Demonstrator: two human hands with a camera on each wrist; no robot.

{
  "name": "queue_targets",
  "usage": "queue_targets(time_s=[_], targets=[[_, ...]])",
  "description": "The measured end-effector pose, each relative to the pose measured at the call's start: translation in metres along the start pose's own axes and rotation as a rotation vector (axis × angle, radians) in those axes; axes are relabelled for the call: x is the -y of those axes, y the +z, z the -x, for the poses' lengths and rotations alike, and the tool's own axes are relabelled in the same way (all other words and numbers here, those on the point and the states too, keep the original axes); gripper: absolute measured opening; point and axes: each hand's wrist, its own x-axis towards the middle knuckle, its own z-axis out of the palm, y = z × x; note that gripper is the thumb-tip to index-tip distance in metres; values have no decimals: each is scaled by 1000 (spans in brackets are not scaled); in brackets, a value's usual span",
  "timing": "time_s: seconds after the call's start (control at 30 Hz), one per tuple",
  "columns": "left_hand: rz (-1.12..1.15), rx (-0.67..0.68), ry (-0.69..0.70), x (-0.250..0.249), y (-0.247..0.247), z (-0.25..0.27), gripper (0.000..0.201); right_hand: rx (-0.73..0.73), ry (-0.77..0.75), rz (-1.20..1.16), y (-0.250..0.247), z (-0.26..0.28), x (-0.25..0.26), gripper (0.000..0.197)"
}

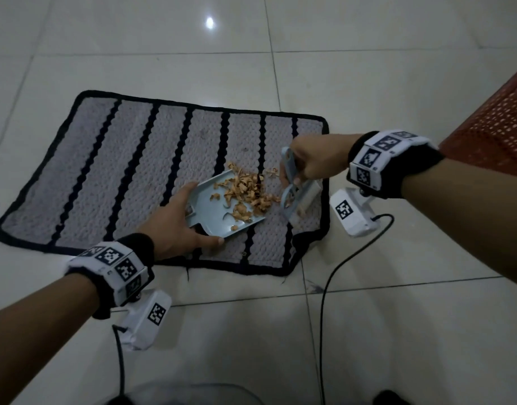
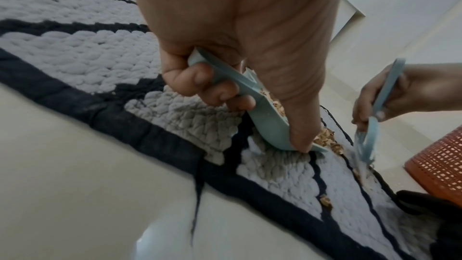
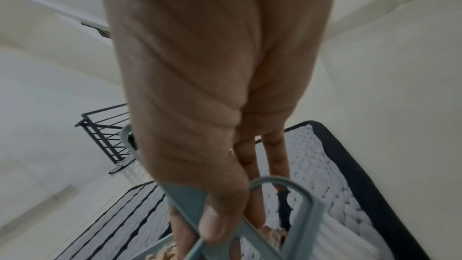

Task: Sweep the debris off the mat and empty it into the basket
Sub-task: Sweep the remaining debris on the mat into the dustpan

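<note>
Left hand (image 1: 175, 226) clamped on the rear of a pale blue plastic dustpan (image 1: 222, 204), thumb along its near side wall, fingers curled under the back rim as seen from the left wrist. Pan tilted, front lip pressed down on a grey knitted mat with black stripes and a black border (image 1: 105, 176). Lay flat on glossy white floor tiles (image 1: 368, 68), its near right corner crumpled. Inside the pan and spilling over its front lip: a heap of tan curled wood-like shavings (image 1: 248, 192), most on the pan floor, some on the mat just past the lip. A few loose flakes seen on the mat nearer the border in the left wrist view.

Just right of the heap, right hand (image 1: 315, 162) clenched round the looped handle of a pale blue plastic hand brush with whitish bristles (image 1: 298, 197), thumb pressed on the handle in the right wrist view. Bristle end down on the mat beside the shavings, a few shavings caught in it.

Far right, off the mat, stood an orange-red perforated plastic basket (image 1: 497, 133), only its mesh wall in view, contents not visible
</note>
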Motion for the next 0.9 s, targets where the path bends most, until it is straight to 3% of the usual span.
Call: queue_targets(time_s=[0.27, 0.33, 0.5, 0.7, 0.9], targets=[[82, -53, -24, -2, 12, 10, 120, -387, -53, -152, -12, -2, 1, 16], [87, -67, -38, 3, 13, 13, 121, -364, -55, -156, -15, 0, 2, 18], [68, -104, -59, 10, 17, 20, 120, -136, -24, -40, -10, -1, 3, 19], [126, -95, -77, 6, 20, 23, 111, -343, -64, -165, -3, -5, 7, 25], [138, -124, -77, 4, 24, 26, 115, -186, -62, -78, -3, -3, 13, 20]])
